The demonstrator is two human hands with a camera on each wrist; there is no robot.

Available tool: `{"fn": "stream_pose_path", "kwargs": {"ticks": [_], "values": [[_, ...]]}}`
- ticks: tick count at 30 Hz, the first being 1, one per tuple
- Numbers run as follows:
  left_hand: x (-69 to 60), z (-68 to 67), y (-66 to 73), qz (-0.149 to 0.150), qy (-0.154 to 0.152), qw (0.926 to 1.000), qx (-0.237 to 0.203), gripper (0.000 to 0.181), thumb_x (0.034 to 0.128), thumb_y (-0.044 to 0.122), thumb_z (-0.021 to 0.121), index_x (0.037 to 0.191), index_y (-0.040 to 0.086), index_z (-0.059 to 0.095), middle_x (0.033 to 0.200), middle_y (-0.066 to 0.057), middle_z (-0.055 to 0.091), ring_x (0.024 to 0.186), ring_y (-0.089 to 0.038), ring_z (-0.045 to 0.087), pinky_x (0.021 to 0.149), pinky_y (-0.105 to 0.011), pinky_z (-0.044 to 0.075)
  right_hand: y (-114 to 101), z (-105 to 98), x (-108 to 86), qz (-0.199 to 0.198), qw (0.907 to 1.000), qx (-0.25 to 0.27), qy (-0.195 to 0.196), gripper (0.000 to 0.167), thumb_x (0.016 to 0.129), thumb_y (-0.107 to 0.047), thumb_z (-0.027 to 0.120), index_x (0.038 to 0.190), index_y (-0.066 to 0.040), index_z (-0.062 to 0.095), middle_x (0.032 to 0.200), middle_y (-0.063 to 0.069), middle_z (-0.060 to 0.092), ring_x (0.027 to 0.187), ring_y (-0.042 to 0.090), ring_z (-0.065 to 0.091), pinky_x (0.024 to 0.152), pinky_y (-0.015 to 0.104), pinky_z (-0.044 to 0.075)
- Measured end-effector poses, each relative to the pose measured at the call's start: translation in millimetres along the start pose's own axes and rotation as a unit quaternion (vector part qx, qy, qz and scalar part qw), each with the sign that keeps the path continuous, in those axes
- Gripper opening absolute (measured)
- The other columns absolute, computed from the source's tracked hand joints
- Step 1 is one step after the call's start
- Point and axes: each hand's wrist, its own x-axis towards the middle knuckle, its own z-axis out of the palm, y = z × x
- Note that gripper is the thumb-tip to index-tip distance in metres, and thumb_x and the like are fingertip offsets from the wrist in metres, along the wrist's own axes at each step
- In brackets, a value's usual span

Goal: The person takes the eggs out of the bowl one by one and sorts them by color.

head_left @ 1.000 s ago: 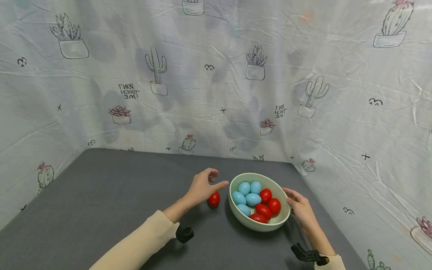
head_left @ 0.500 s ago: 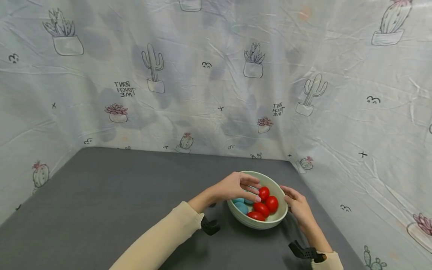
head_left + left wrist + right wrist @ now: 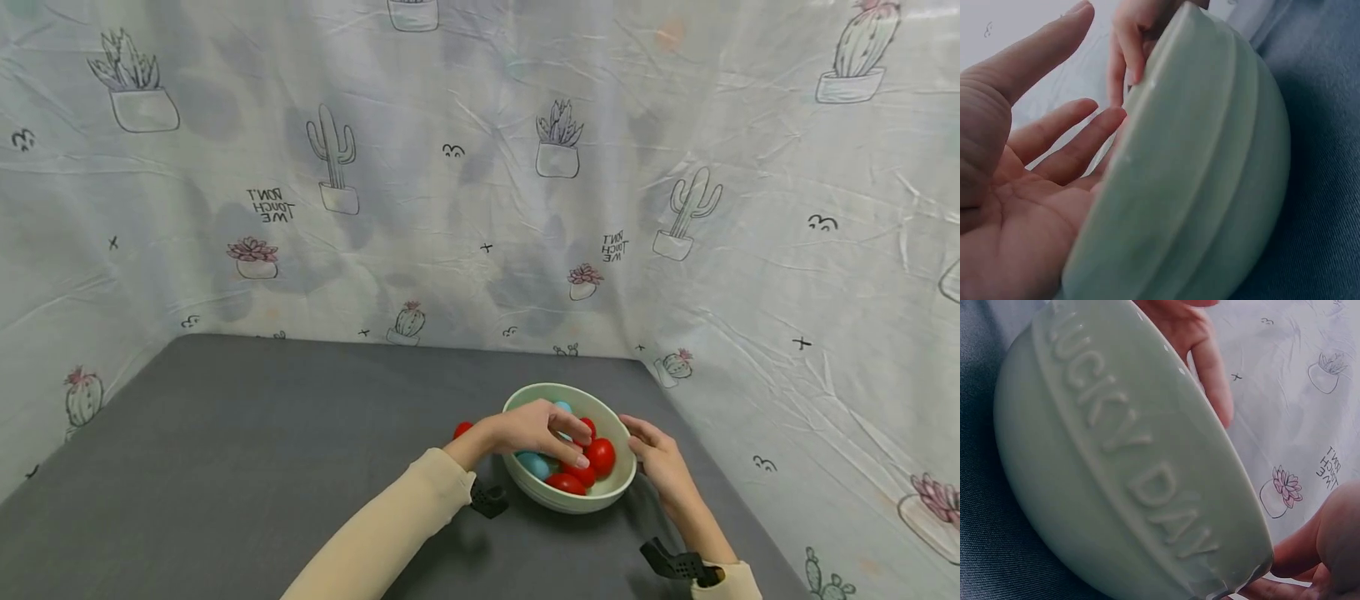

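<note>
A pale green bowl (image 3: 553,500) stands on the dark table, with several blue eggs (image 3: 533,465) and red eggs (image 3: 601,457) inside. My left hand (image 3: 534,429) reaches over its near-left rim, fingers loosely bent above the eggs. In the left wrist view, the thumb of the left hand (image 3: 1016,206) stands apart from the fingers and no egg shows between them; some fingertips are hidden behind the bowl wall. At the right side, my right hand (image 3: 667,471) holds the bowl's rim, fingers and thumb around the edge. One red egg (image 3: 462,429) lies outside, partly covered by the left wrist.
The dark grey tabletop (image 3: 262,450) extends to the left. A pale curtain (image 3: 420,242) with cactus drawings hangs behind and along both sides. Raised lettering (image 3: 1135,456) marks the bowl's outer wall in the right wrist view.
My left hand has moved right, from above the loose red egg to over the eggs in the bowl, and a little lower in the last half second. The right hand stays at the rim.
</note>
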Motion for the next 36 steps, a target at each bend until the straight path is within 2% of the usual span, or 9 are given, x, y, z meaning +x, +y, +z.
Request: {"fn": "stream_pose_path", "kwargs": {"ticks": [6, 10, 13, 20, 29, 36], "values": [[4.4, 3.2, -0.2, -0.033, -0.042, 0.9978, -0.039, 0.043, 0.0903, 0.013, 0.074, 0.130, 0.000, 0.062, 0.121, -0.003, 0.067, 0.104, -0.009, 0.063, 0.087, -0.033, 0.054, -0.5, -0.4, 0.5, -0.005, 1.0000, 0.001, 0.000, 0.039, 0.105, -0.005, 0.040, 0.143, 0.005, 0.045, 0.137, 0.026, 0.050, 0.112, 0.029, 0.058, 0.078, 0.027, 0.054], [7.9, 7.0, 1.4, -0.047, -0.069, 0.9965, -0.010, 0.042, 0.0909, 0.016, 0.074, 0.130, 0.003, 0.063, 0.119, 0.002, 0.067, 0.108, -0.006, 0.060, 0.087, -0.029, 0.053, 0.2, -0.4, 0.3, -0.002, 1.0000, 0.006, 0.001, 0.039, 0.106, -0.007, 0.040, 0.143, 0.004, 0.045, 0.138, 0.025, 0.050, 0.112, 0.029, 0.058, 0.079, 0.027, 0.054], [8.5, 8.9, 1.3, -0.045, -0.075, 0.9962, 0.000, 0.045, 0.0900, 0.011, 0.074, 0.131, 0.001, 0.061, 0.120, 0.000, 0.066, 0.108, -0.008, 0.060, 0.086, -0.026, 0.053, 1.1, -0.7, -0.2, -0.001, 1.0000, 0.006, -0.001, 0.039, 0.106, -0.007, 0.040, 0.143, 0.004, 0.044, 0.138, 0.025, 0.050, 0.113, 0.028, 0.058, 0.080, 0.027, 0.054], [9.1, 9.7, -0.2, -0.045, -0.082, 0.9952, -0.029, 0.048, 0.0869, -0.003, 0.073, 0.132, -0.006, 0.058, 0.122, -0.007, 0.065, 0.103, -0.016, 0.066, 0.084, -0.027, 0.054, 1.3, -0.9, -1.4, -0.003, 1.0000, 0.004, 0.001, 0.039, 0.106, -0.007, 0.041, 0.143, 0.005, 0.045, 0.136, 0.025, 0.052, 0.110, 0.028, 0.059, 0.079, 0.026, 0.054], [7.5, 6.7, 0.3, -0.049, -0.098, 0.9939, -0.002, 0.035, 0.0850, -0.009, 0.072, 0.118, -0.004, 0.066, 0.113, -0.006, 0.067, 0.106, -0.017, 0.064, 0.084, -0.026, 0.054, 0.5, 0.6, -3.1, -0.001, 1.0000, -0.001, 0.002, 0.039, 0.105, -0.005, 0.040, 0.143, 0.005, 0.045, 0.136, 0.025, 0.052, 0.112, 0.030, 0.057, 0.080, 0.025, 0.053], [6.4, 5.9, 0.8, -0.054, -0.096, 0.9938, 0.014, 0.040, 0.0802, -0.019, 0.070, 0.117, -0.005, 0.065, 0.112, -0.005, 0.066, 0.103, -0.017, 0.063, 0.085, -0.025, 0.053, -0.3, 1.2, -4.0, 0.006, 1.0000, 0.001, 0.007, 0.039, 0.105, -0.005, 0.040, 0.143, 0.004, 0.046, 0.135, 0.025, 0.053, 0.109, 0.025, 0.059, 0.079, 0.026, 0.054]]}}
